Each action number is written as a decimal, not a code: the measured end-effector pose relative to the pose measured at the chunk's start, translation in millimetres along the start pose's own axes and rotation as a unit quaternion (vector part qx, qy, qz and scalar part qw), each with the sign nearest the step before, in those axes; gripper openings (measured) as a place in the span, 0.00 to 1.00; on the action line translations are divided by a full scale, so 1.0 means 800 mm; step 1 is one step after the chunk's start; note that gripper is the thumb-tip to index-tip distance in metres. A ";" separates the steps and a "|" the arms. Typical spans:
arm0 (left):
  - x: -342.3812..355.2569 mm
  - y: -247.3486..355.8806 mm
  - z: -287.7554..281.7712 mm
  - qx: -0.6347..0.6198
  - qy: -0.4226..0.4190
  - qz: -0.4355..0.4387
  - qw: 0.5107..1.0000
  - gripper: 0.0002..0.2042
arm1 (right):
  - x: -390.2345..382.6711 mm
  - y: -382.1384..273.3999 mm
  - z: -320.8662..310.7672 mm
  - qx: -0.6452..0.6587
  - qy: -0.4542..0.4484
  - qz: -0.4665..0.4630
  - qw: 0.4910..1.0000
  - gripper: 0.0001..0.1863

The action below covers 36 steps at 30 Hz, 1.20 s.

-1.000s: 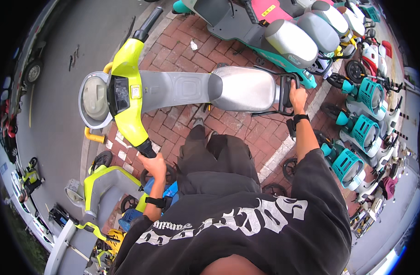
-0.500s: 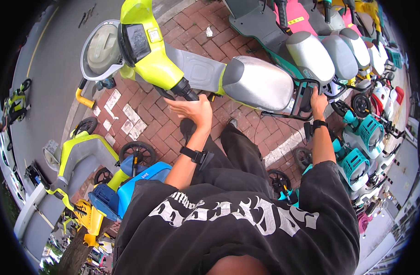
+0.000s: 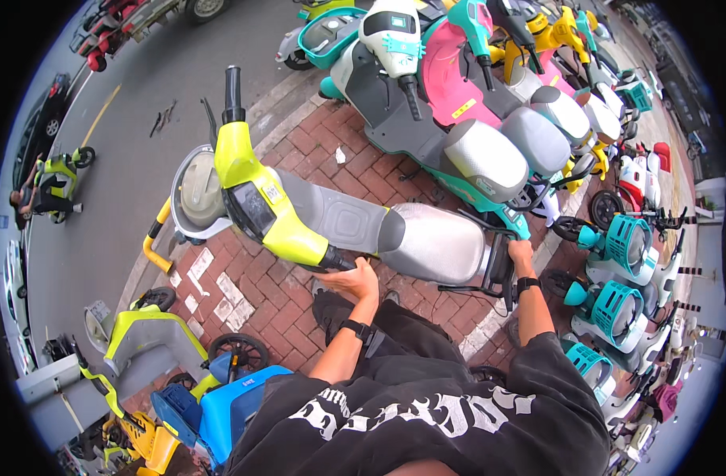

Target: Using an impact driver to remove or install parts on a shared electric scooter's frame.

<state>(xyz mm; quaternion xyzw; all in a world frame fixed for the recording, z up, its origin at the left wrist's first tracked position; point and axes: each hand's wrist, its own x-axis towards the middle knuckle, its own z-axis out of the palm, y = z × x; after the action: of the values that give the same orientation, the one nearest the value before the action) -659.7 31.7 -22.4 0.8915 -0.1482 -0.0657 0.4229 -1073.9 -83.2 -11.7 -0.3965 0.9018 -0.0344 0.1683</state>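
Note:
A lime-yellow and grey electric scooter [image 3: 331,210] stands crosswise in front of me, its front to the left. My left hand [image 3: 353,282] is at the near black handlebar grip [image 3: 335,258], thumb over it and fingers wrapped beneath, partly hidden. At the tail, behind the silver-grey seat [image 3: 438,242], my right hand [image 3: 520,252] is closed round the black rear rack [image 3: 499,266]. A round grey basket [image 3: 200,190] with something pale in it sits at the scooter's front.
Parked scooters with teal, pink and yellow bodies [image 3: 450,71] stand close beyond the seat. More teal-basketed ones [image 3: 628,238] line the right. Near left are a lime scooter [image 3: 153,337] and a yellow post [image 3: 155,238]. Beyond the kerb, a rider [image 3: 52,186] is on the road.
The view has tilted up, showing the far handlebar grip and more road, so the scooter sits lower in the picture. Both hands stay at the same places on it. The road rider has shifted.

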 end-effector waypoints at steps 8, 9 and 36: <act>-0.061 -0.158 -0.099 -0.017 -0.058 -0.054 0.997 0.48 | -0.149 0.150 0.026 0.140 0.031 -0.070 0.987 0.17; -0.062 -0.164 -0.114 -0.007 -0.072 -0.043 0.996 0.48 | -0.167 0.156 0.027 0.166 0.062 -0.088 0.980 0.18; 0.275 -0.015 -0.165 0.110 -0.348 0.332 0.870 0.50 | -0.359 0.280 0.050 0.151 0.125 0.180 0.964 0.19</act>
<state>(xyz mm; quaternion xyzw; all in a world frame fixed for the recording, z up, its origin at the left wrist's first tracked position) -416.8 65.1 53.8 0.7502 -0.5791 -0.2106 0.2399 -1037.3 281.5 -13.7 -0.1899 0.9565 -0.1889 0.1152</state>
